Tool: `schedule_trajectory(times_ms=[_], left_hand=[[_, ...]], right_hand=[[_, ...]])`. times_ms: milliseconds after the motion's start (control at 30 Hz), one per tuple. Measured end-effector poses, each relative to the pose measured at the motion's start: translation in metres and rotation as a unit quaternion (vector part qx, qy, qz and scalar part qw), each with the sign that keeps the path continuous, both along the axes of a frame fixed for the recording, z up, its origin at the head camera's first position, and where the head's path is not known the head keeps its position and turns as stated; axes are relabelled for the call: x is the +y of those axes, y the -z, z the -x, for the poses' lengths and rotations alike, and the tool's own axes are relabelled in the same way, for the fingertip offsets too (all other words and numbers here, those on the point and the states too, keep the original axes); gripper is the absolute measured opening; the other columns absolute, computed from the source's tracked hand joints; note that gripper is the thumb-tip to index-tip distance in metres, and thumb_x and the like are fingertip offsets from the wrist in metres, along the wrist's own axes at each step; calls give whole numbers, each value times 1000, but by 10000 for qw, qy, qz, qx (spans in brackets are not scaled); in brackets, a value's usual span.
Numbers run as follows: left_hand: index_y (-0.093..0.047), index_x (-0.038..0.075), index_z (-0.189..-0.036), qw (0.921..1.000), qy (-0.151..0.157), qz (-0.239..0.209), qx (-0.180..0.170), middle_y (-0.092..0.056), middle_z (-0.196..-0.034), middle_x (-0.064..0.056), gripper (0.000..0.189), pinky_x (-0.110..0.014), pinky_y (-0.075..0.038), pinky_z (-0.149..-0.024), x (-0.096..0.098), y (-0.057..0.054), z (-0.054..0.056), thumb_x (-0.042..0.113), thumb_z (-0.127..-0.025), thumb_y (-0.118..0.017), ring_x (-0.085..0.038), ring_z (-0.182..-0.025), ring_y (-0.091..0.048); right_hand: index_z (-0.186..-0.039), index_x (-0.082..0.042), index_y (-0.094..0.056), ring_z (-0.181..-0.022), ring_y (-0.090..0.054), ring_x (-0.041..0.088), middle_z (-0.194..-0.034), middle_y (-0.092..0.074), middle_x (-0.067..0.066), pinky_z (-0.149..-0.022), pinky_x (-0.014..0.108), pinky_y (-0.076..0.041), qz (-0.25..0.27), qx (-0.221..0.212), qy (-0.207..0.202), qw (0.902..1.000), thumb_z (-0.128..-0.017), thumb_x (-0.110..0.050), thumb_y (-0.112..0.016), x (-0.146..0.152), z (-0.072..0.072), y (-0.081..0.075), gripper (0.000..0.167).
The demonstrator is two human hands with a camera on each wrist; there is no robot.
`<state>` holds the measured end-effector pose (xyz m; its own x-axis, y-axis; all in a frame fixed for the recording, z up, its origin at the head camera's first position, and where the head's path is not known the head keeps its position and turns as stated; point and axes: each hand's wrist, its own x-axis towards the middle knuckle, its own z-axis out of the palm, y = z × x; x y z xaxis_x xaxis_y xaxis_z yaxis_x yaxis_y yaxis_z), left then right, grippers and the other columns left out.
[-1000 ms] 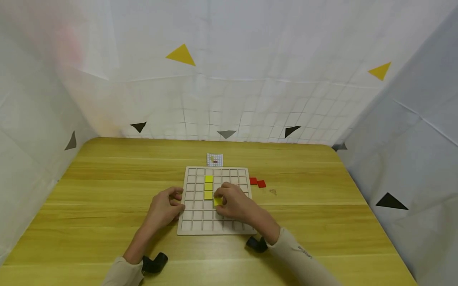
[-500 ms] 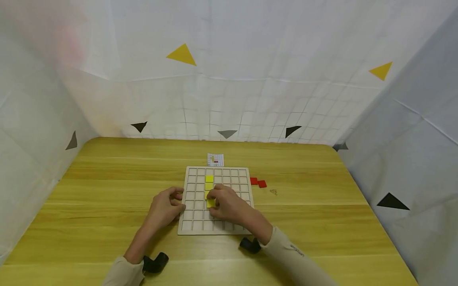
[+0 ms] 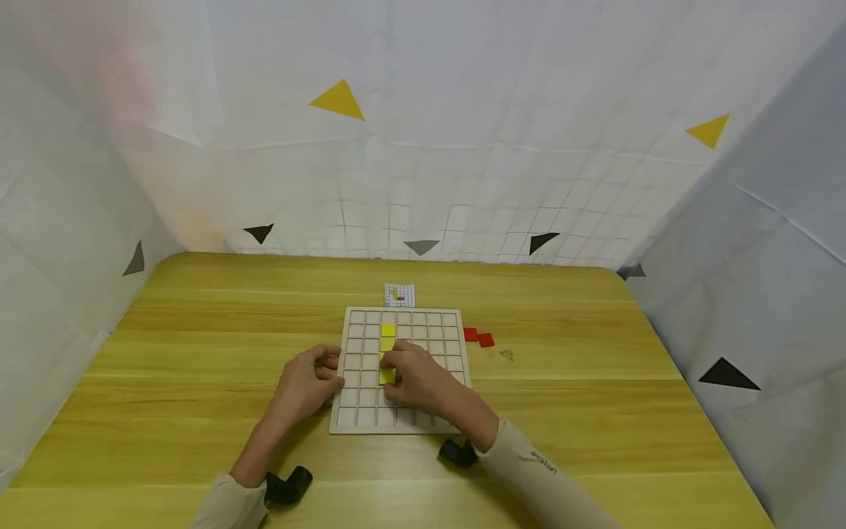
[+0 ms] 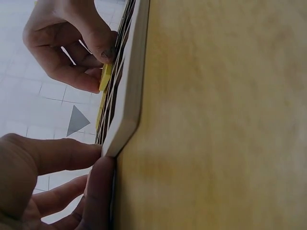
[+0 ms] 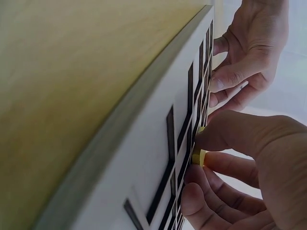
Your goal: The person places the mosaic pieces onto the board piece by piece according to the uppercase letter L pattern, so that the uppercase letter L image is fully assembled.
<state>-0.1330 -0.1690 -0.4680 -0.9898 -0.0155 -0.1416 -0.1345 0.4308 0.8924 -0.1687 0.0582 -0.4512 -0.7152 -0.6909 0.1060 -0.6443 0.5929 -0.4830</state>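
A pale wooden grid board [image 3: 366, 419] lies flat on the table, with recessed square cells. My right hand [image 3: 423, 378] pinches a yellow square tile [image 3: 386, 377] between thumb and fingers, over a cell in the third column; in the left wrist view this tile [image 4: 104, 76] stands tilted against the board's top. Farther up the same column lie more yellow tiles [image 3: 388, 330], one partly hidden by the right hand. At the board's left edge, my left hand [image 3: 304, 386] grips the rim, with thumb and finger [image 4: 72, 154] on it in the left wrist view.
Two red square tiles [image 3: 470, 335] lie on the table [image 3: 562, 353] just right of the board. A small printed grid card [image 3: 399, 295] sits behind its far edge. White cloth walls with coloured triangles enclose the table at the back and sides.
My right hand has moved left with the yellow tile, from the fourth column to the third, below the other yellow tiles. The left hand has kept its place on the rim.
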Motion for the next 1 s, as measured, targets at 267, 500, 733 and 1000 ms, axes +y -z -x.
schedule_trajectory(times_ms=[267,500,733,1000], left_hand=[[-61,0,-130,10000,4,27,-33,-62,-110,-14,50,-33,-57,-58,1,-2,0,-4,-82,-73,-22,-89,-66],[-61,-1,-130,10000,13,46,-33,-62,-109,-14,49,-33,-57,-58,2,-2,0,-4,-82,-73,-22,-88,-66],[-61,-1,-130,10000,-2,29,-71,-62,-109,-14,49,-33,-57,-58,3,-3,0,-3,-82,-73,-22,-88,-66],[-61,0,-130,9999,-12,126,-82,-62,-110,-14,48,-33,-57,-58,3,-4,-2,-2,-84,-73,-22,-88,-65]], right_hand=[[-106,-5,-73,-78,-50,9,-95,-58,0,-67,18,-45,-54,3,5,10000,-83,-11,-78,1,-1,-1,25],[-108,-6,-73,-79,-49,8,-95,-57,-1,-66,17,-45,-117,-64,-13,9999,-84,-11,-77,3,-2,0,25],[-107,-6,-72,-80,-55,12,-96,-61,2,-68,18,-46,30,103,-46,9999,-83,-10,-77,8,-2,-4,25],[-104,-2,-72,-77,-60,15,-96,-63,7,-67,20,-49,328,293,55,9990,-81,-3,-74,26,-1,-2,23]])
